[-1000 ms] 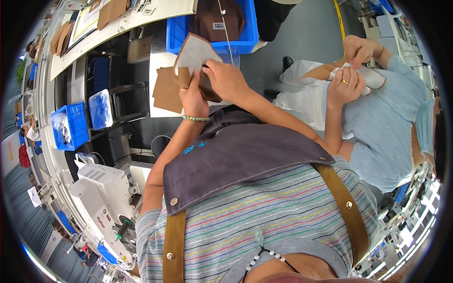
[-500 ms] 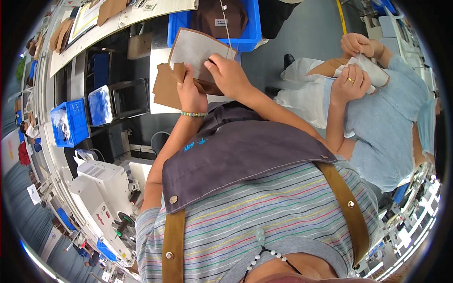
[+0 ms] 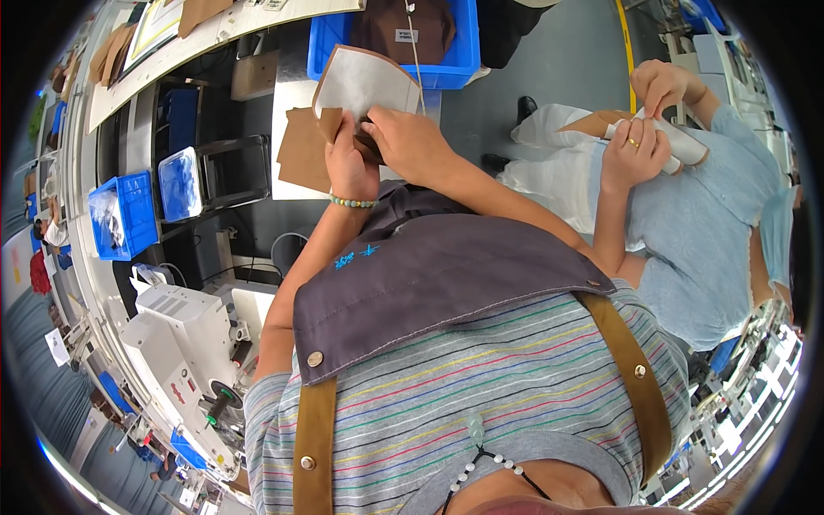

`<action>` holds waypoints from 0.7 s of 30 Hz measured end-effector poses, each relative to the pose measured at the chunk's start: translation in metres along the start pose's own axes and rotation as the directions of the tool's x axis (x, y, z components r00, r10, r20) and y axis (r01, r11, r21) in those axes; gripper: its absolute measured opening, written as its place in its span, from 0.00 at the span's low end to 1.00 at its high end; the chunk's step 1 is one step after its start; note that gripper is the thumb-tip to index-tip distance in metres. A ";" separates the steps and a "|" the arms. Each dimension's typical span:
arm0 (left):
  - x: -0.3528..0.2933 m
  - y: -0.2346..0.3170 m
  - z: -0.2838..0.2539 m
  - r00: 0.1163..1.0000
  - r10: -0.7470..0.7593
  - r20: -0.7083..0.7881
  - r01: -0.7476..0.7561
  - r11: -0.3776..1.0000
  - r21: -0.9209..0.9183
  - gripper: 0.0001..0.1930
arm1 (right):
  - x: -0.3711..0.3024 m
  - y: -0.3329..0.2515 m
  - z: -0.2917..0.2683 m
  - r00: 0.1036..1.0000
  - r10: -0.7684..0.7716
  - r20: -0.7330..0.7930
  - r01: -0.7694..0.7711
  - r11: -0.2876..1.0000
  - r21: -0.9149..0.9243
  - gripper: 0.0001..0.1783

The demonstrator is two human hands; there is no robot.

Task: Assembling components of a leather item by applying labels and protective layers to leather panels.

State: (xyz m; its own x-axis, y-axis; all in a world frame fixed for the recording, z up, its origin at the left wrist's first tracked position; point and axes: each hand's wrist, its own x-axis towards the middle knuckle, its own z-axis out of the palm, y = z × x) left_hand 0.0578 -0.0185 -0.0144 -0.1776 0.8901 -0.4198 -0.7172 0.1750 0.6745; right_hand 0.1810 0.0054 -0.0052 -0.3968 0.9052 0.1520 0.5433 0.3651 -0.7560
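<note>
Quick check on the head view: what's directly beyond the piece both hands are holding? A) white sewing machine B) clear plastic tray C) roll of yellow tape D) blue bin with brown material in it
D: the blue bin with brown material inside sits just past the white-faced, brown-edged piece that the left hand and right hand grip.

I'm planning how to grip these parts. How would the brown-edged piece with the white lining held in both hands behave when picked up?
The white-lined piece looks thin and sheet-like, so it is probably light. It stands up above the left hand and right hand without drooping, suggesting some stiffness, though a folded corner near the left fingers hints it bends easily. Flat, so unlikely to roll.
</note>
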 end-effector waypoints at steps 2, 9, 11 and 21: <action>0.001 0.000 0.001 1.000 -0.012 -0.006 0.012 1.000 -0.010 0.10 | 0.000 0.000 0.000 1.000 -0.008 0.004 0.008 1.000 -0.017 0.13; 0.003 -0.003 -0.004 0.999 -0.011 -0.046 0.009 0.999 -0.040 0.11 | 0.000 -0.001 0.000 0.999 -0.041 0.001 0.041 0.998 -0.044 0.13; 0.004 -0.004 -0.005 0.999 -0.017 -0.044 0.015 0.999 -0.042 0.12 | -0.001 -0.003 -0.003 0.998 0.010 0.063 -0.007 0.999 -0.045 0.13; 0.002 -0.006 -0.010 1.000 0.006 0.014 -0.006 1.000 0.016 0.09 | -0.003 -0.004 -0.002 1.000 -0.012 0.026 0.014 0.999 -0.049 0.12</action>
State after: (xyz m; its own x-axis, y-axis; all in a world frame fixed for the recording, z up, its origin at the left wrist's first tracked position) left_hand 0.0551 -0.0219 -0.0251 -0.1720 0.8970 -0.4071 -0.7050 0.1765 0.6868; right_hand 0.1822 0.0016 -0.0015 -0.4228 0.8946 0.1446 0.5732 0.3876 -0.7219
